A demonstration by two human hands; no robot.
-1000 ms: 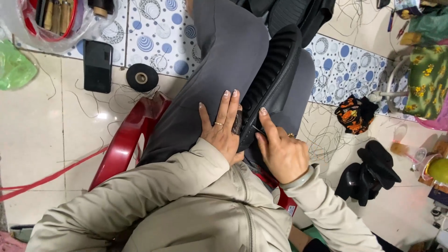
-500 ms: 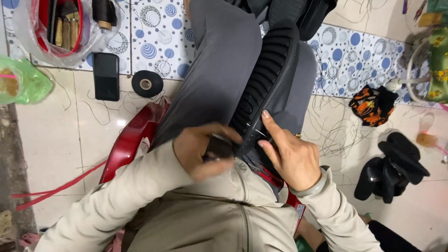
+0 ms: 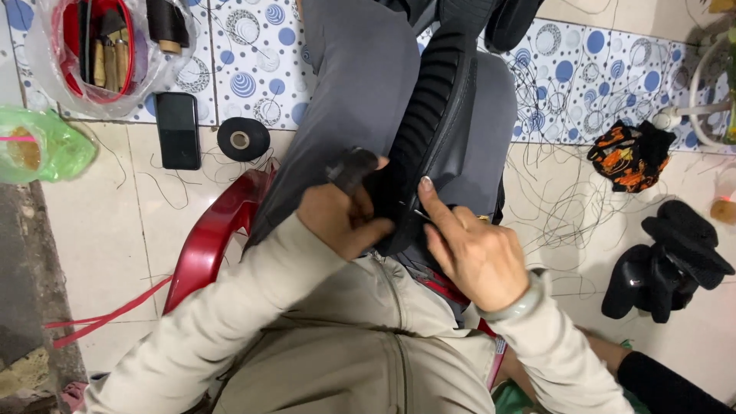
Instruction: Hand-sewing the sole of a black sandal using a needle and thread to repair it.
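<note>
Both hands work one black ribbed shoe sole point(image 3: 429, 130) on our lap. Our left hand point(image 3: 341, 218) closes around its near end; our right hand point(image 3: 471, 257), just beside, pinches something thin against the edge. Stitching seems underway; next pull needs steady grip.

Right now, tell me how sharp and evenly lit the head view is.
Head view: mostly sharp, with light soft and even; the left hand and right hand on the black shoe are clear. Faint glare shows on the plastic bag. Tile lines bend slightly near the edges, a wide-lens effect.
</note>
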